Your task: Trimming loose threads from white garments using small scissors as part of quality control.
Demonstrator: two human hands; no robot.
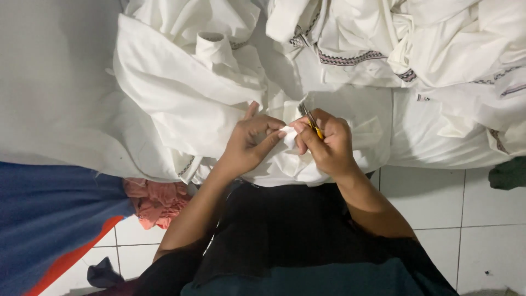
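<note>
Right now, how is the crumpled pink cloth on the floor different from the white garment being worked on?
The pink cloth is small, plain and bunched on the tiled floor, touched by no hand. The white garment is large, spread out, and pinched by the left hand while the right hand holds yellow-handled snips to it. Both are creased fabric.
</note>
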